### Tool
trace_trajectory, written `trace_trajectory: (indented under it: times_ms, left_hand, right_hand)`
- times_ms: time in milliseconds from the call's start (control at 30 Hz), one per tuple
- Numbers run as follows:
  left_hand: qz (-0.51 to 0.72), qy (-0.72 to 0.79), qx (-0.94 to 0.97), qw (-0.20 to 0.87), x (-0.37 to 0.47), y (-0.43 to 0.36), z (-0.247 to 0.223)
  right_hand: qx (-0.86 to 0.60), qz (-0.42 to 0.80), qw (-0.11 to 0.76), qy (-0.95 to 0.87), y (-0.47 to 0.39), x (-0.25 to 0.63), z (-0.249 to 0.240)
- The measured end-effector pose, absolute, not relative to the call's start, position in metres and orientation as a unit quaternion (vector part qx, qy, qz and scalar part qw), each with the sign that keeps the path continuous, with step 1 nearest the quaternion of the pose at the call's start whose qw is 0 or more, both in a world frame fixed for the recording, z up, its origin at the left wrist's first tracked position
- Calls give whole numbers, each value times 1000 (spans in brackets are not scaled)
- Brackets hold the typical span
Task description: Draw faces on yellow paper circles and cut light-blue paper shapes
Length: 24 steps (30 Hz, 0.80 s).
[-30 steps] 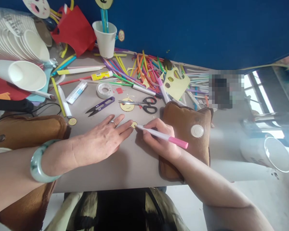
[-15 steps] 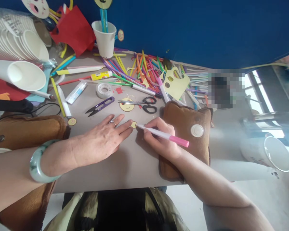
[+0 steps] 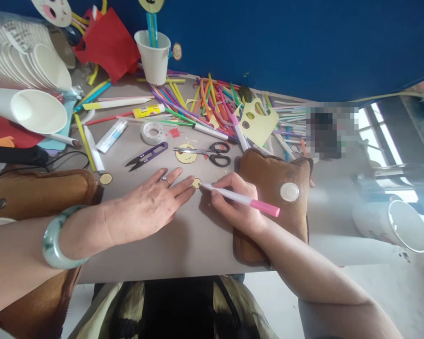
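My left hand (image 3: 155, 197) lies on the table with its fingers spread, and its fingertips touch the edge of a small yellow paper disc (image 3: 197, 183). In my right hand (image 3: 238, 200) is a white felt-tip pen (image 3: 233, 194) with a pink end, its tip on or just above the disc. Beyond the hands a larger yellow paper face (image 3: 185, 154) lies under the blades of black-handled scissors (image 3: 217, 153). Purple thread snips (image 3: 147, 156) rest left of them. Another small paper face (image 3: 106, 178) sits left of my left hand.
Brown cushion-like pouches (image 3: 272, 212) flank my arms. Behind are a tape roll (image 3: 152, 133), a glue stick (image 3: 149, 110), a heap of coloured pipe cleaners (image 3: 208, 96) and a cut yellow sheet (image 3: 259, 122). A white paper cup (image 3: 153, 61) stands against the blue partition (image 3: 286, 47).
The pen's pink end has shifted very slightly to the right and down. My left hand stays where it was.
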<state>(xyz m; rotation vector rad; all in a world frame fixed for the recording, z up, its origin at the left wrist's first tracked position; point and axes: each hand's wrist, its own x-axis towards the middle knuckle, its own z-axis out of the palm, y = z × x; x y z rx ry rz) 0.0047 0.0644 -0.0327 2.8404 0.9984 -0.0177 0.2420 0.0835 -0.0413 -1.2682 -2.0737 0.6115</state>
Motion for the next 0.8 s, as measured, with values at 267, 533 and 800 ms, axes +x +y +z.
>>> trace_trajectory:
  times_ms: [267, 533, 800]
  left_hand:
    - [-12, 332, 941, 62, 5, 64, -31]
    - [-23, 331, 941, 62, 7, 65, -29]
    - [-29, 332, 941, 63, 7, 65, -27]
  right_hand:
    - [-484, 229, 310, -785, 83, 241, -41]
    - [-473, 234, 311, -791, 84, 242, -41]
    - [-472, 240, 309, -790, 83, 242, -39]
